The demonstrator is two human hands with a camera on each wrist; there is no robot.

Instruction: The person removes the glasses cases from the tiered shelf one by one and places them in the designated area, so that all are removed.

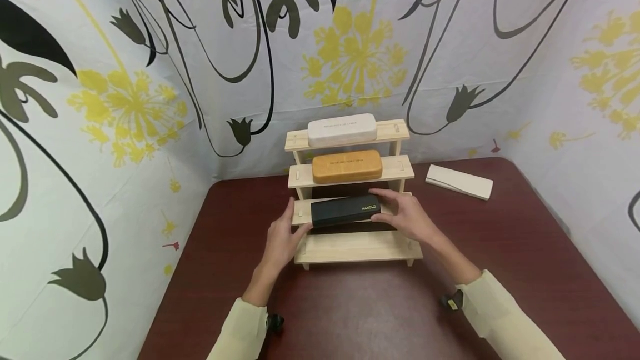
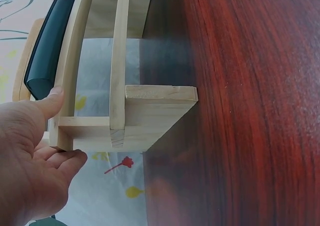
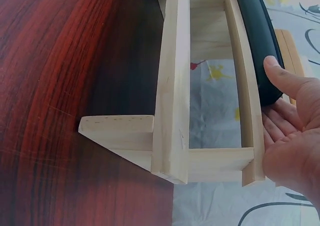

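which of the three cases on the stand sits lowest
The black case with gold lettering, on the second shelf from the bottom. The orange case and white case are each on a higher shelf.

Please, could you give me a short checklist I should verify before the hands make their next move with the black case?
1. Right hand pinches the black case: ok, at its right end.
2. Left hand has firm contact with the case: cannot tell; its thumb is by the left end.
3. Case lined up with its tier, third from the top: not ok, it looks slightly askew, left end nearer the front.
4. Orange case and white case rest on the tiers above: ok.
5. Flat white item lies apart from the wooden stand: ok, on the table to the right.
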